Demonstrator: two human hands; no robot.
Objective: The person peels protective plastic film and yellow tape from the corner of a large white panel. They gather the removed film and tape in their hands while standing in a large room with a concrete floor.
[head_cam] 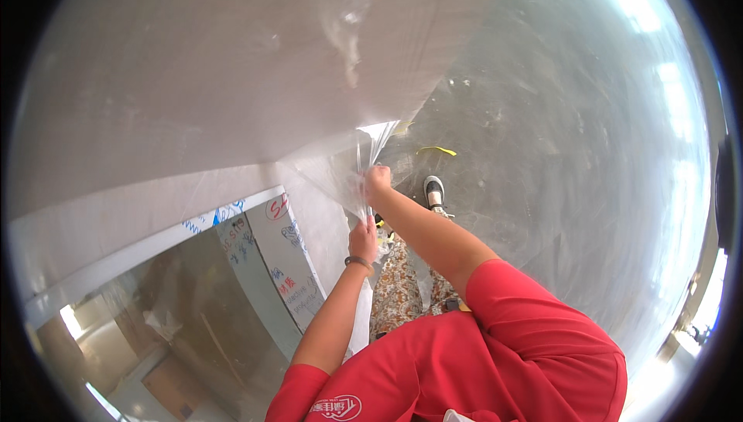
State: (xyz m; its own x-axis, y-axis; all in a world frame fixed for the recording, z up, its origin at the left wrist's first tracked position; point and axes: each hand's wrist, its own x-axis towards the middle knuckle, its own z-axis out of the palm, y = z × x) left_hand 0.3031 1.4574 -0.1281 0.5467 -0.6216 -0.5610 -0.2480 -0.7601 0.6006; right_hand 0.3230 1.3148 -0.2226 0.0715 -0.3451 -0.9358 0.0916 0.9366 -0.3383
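Clear plastic film [339,175] is gathered into a narrow bunch at the corner of a large, smooth grey-brown panelled object [203,73]. Lower down, my left hand [363,241] grips the bunched film, with a dark band around the wrist. My right hand [378,181] is closed on the same bunch a little farther up, near the object's edge. Between my hands the film looks pulled taut. Above the right hand, its folds fan out toward a bright white patch [378,130] at the corner. The fingertips of both hands are partly hidden.
On the left is an opening with a pale frame [157,242], partly covered in printed protective film. A yellow strip [438,150] lies on the scuffed grey floor [522,160] near my shoe [433,191]. The panelled object stands close against my left side.
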